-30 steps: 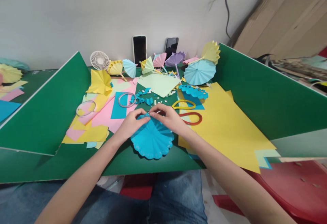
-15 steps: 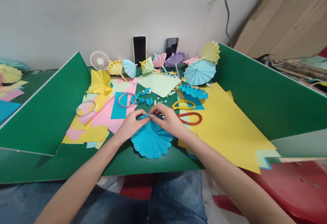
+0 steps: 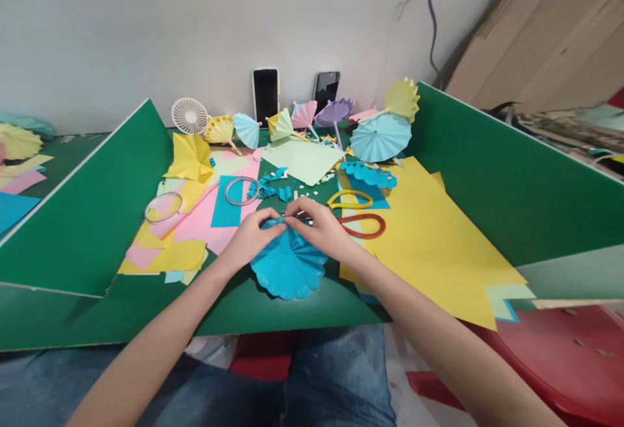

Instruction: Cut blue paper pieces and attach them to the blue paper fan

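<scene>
A blue pleated paper fan with a scalloped edge lies on the green table in front of me. My left hand and my right hand meet at its top point and pinch the gathered folds there. Both hands' fingers are closed on the paper. Red-handled scissors and a yellow-handled pair lie just right of my right hand.
Yellow sheets, pink and blue paper, two tape rings and blue scraps cover the table. Finished paper umbrellas, a small fan and two phones stand at the back wall. Green dividers rise on both sides. Cardboard leans at the right.
The blue fan has been gathered narrower and drawn slightly up towards my hands. My hands have stayed at its top point.
</scene>
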Action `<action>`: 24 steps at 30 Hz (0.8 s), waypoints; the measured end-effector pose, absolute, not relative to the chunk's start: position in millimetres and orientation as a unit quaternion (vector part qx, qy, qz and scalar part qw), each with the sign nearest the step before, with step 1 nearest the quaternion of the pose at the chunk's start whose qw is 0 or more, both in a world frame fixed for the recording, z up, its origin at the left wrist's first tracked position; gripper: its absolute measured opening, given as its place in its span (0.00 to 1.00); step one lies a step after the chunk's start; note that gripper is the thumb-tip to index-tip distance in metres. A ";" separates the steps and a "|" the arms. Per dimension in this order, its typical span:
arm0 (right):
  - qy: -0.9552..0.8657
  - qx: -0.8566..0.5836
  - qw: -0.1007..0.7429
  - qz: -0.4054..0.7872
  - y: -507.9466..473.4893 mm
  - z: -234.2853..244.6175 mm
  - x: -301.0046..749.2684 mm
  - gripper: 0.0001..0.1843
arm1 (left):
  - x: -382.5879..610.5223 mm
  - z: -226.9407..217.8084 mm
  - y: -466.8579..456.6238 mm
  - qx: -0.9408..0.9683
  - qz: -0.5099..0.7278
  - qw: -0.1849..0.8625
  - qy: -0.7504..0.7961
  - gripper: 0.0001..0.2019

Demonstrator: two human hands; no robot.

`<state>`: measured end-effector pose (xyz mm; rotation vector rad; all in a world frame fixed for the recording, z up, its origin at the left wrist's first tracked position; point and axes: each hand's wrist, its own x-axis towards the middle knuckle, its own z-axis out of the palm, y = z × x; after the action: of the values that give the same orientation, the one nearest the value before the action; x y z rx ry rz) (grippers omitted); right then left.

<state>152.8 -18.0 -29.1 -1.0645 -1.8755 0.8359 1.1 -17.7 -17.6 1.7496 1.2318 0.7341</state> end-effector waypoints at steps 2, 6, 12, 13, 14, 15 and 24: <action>-0.735 -0.420 0.403 0.348 -17.6 -28.6 153.1 0.02 | 1.1 -17.4 -18.0 0.700 0.294 0.426 0.491 0.05; -0.727 -0.417 0.403 0.368 -17.8 -27.0 153.8 0.03 | 1.2 -17.3 -18.2 0.701 0.294 0.426 0.491 0.04; -0.720 -0.419 0.403 0.379 -18.5 -25.5 154.5 0.03 | 0.6 -16.8 -17.9 0.706 0.288 0.419 0.493 0.05; -0.718 -0.417 0.403 0.384 -18.3 -25.4 154.5 0.03 | 0.5 -16.5 -18.0 0.707 0.286 0.418 0.493 0.05; -0.717 -0.415 0.403 0.390 -18.1 -25.2 154.6 0.03 | 0.5 -16.1 -18.2 0.708 0.286 0.417 0.493 0.05; -0.715 -0.413 0.402 0.397 -17.8 -25.0 154.7 0.04 | 0.5 -15.7 -18.4 0.709 0.285 0.416 0.493 0.05; -0.685 -0.395 0.400 0.464 -13.3 -26.1 157.1 0.05 | 0.7 -14.5 -18.9 0.713 0.286 0.417 0.486 0.05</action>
<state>157.1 -13.3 -26.1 -0.9992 -1.7335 1.1729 0.7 -18.9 -14.5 1.7891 1.2197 0.7183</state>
